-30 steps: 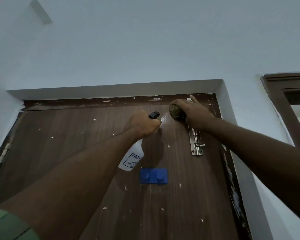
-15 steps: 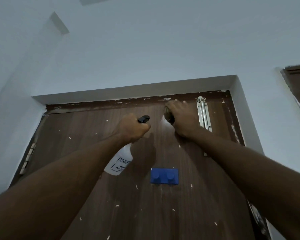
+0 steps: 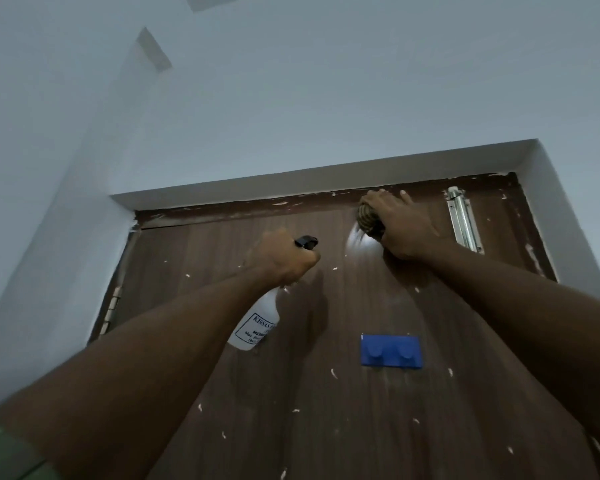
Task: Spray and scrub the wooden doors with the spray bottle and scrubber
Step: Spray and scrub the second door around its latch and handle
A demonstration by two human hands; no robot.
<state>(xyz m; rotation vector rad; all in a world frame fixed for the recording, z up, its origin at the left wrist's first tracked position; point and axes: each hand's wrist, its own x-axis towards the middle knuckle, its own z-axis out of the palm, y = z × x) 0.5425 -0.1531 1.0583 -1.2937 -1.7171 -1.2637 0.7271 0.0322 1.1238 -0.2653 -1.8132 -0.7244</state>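
Observation:
A dark brown wooden door (image 3: pixel 326 393), flecked with white paint spots, fills the lower view. My left hand (image 3: pixel 284 258) grips the neck of a white spray bottle (image 3: pixel 257 323) with a black nozzle, held up close to the door. My right hand (image 3: pixel 399 226) holds a round brownish scrubber (image 3: pixel 366 220) pressed against the door near its top edge. A wet, shiny patch (image 3: pixel 361 245) shows just below the scrubber.
A blue two-peg hook plate (image 3: pixel 391 355) is fixed to the door below my hands. A metal tower bolt (image 3: pixel 463 220) is mounted at the top right. Hinges (image 3: pixel 113 308) run down the left edge. White wall surrounds the recessed doorway.
My right hand with the scrubber slid left along the door's top, away from the bolt. The bottle stayed raised in my left hand. The view shifted left and upward.

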